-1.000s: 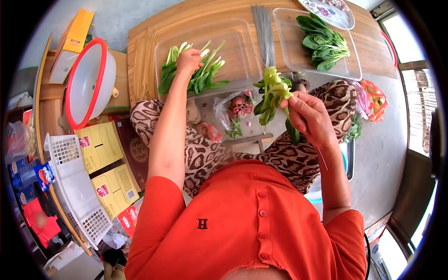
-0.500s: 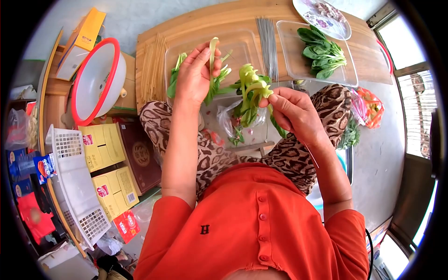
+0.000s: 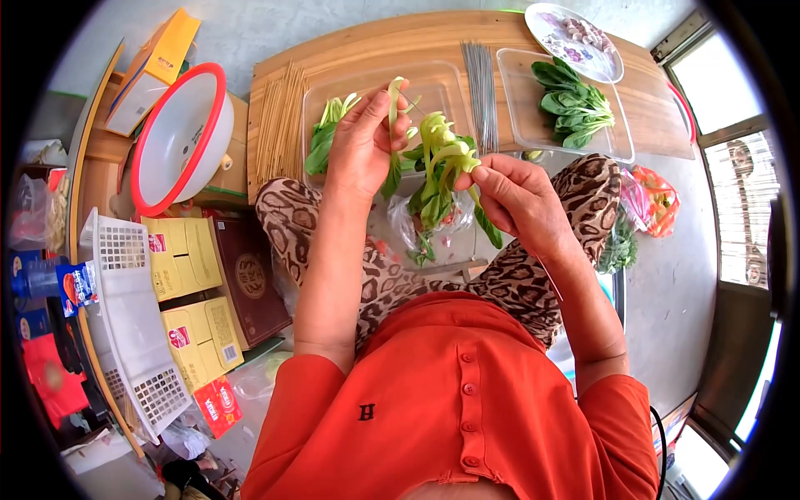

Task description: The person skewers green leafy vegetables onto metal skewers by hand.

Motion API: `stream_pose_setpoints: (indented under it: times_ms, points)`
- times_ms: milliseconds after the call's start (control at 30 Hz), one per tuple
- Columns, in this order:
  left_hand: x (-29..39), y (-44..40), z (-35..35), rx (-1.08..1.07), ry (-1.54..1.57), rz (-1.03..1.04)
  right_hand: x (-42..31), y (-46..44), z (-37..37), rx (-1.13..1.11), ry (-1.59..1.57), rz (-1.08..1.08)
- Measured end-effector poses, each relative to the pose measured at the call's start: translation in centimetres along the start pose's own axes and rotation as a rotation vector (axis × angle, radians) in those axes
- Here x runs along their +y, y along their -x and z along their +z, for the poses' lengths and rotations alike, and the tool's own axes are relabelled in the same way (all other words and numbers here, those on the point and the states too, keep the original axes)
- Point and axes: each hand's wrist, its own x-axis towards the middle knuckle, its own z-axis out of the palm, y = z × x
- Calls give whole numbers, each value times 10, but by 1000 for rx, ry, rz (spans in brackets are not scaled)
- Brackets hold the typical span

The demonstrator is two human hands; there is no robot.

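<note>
My left hand (image 3: 364, 137) is closed in a pinch on a single leafy green (image 3: 395, 96), its pale stalk up and its leaf hanging down. Close by on the right, my right hand (image 3: 518, 200) grips a thin skewer (image 3: 553, 282) whose end sticks out below the palm. Several greens (image 3: 442, 158) are bunched on that skewer at my fingertips, pale stalks up and leaves drooping. The left hand's stalk is beside this bunch; whether it touches the skewer tip, I cannot tell. Behind the left hand, a clear tray (image 3: 450, 79) holds more loose greens (image 3: 323, 142).
Bamboo skewers (image 3: 279, 125) and metal skewers (image 3: 481, 100) lie on the wooden table (image 3: 367, 50). A second clear tray (image 3: 521, 137) holds leafy greens (image 3: 575, 104); a plate (image 3: 546, 21) of meat stands behind. To the left are a red-rimmed basin (image 3: 218, 92), boxes (image 3: 200, 342) and a white basket (image 3: 137, 325).
My left hand has moved slightly right and down with its green, closer to the bunch. The right hand keeps its grip almost in place. The view has shifted a little.
</note>
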Motion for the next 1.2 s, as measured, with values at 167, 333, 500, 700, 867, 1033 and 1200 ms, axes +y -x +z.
stream_pose_setpoints:
  times_ms: [167, 333, 500, 700, 867, 1033, 1200]
  points:
    - [1, 2, 2, -2, 3, 0, 0, 1, 2, 8, 2, 6]
    - [1, 3, 3, -19, 16, 8, 1, 1, 2, 11, 10, 5]
    - [0, 3, 3, -14, 25, 0, 0, 2, 4, 21, 6, 5]
    - [-1, 3, 3, -17, 28, 1, 1, 1, 2, 16, 2, 7]
    - [-1, 3, 3, -9, 37, -4, 0, 1, 3, 24, 12, 15]
    - [-3, 1, -1, -29, 69, -12, 2, 1, 4, 22, -8, 4]
    - [-2, 0, -8, -94, 84, -65, 0, 2, 4, 22, 9, 17]
